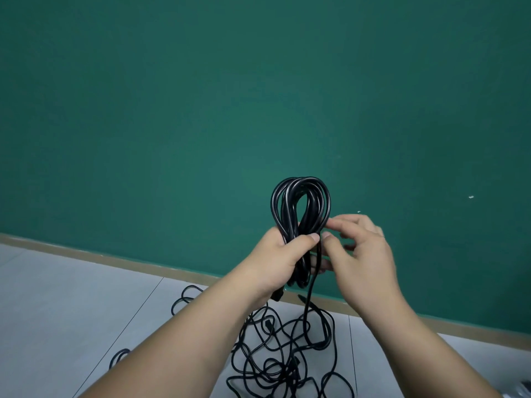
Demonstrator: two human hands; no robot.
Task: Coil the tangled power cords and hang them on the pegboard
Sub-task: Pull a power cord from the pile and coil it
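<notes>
1. cord coil (300, 202): a black bundle of several loops, held upright in front of the green wall (201, 110). its rounded top stands above both hands, and its lower loops are partly hidden behind the palm.
2. from my remote seat i see the left hand (283, 254) wrapped round the middle of the coil. the thumb lies across the front of the strands and the fingers curl behind them, gripping tightly.
3. the right hand (362, 254) sits just beside the coil on its right, fingers bent. its forefinger tip touches the outer loop and its thumb tip is close under that, next to the left thumb. the hand is blurred, so i cannot tell whether it pinches a strand or only touches.
4. a loose strand (311, 288) drops from between the two thumbs down to the floor (71, 297).
5. the tangled cords (287, 354) lie in a black heap on the grey tiles, below and between my forearms, near the wall.
6. a dark plug (277, 294) pokes out just under the left hand.
7. a small loop (119, 357) of black cord lies on the tiles well to the left of the heap.
8. a tan baseboard (115, 257) runs along the foot of the wall.
</notes>
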